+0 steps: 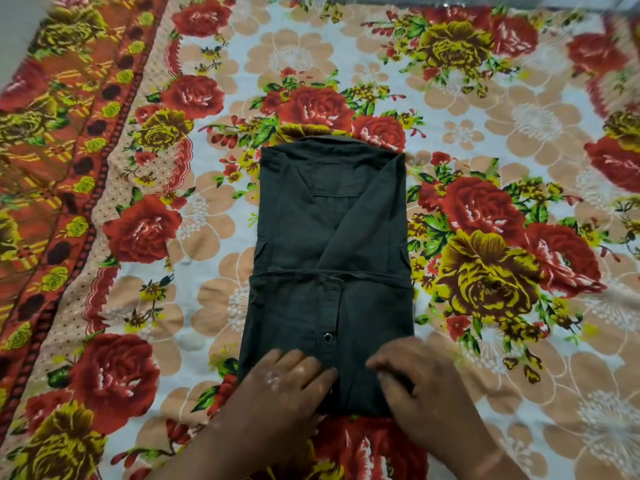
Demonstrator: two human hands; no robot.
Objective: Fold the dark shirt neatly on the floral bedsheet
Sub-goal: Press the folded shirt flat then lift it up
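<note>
**Q:** How is the work laid out, and where is the garment found?

**A:** The floral bedsheet (485, 81) is spread flat and fills the view; a red patterned border band (62, 150) runs down its left edge. The dark shirt (329, 237) lies at the middle of the sheet, nearer the near edge than the far one. It is already narrowed to a long rectangle, with the sides and sleeves turned in. The collar (329, 137) points to the far edge. The lowest part is doubled up over the body, and its edge forms a cross line about halfway along.

**Q:** How are the hands set?

**A:** The left hand (277, 386) and the right hand (419, 386) are laid on the near end of the shirt, either side of the button placket (330, 323). The fingers are bent loosely over the cloth. Whether cloth is pinched or only pressed cannot be told.

**Q:** How is this step done well?

**A:** The near fold is judged to be the step in hand. It should be pressed flat from the placket outward, both side edges kept parallel, before the next fold is carried toward the collar.

**Q:** What is noted of the materials?

**A:** The shirt cloth looks matte, woven and fairly stiff, so creases should be held. The snap button (327, 337) is small, round and shiny. The sheet appears thin and printed.
</note>
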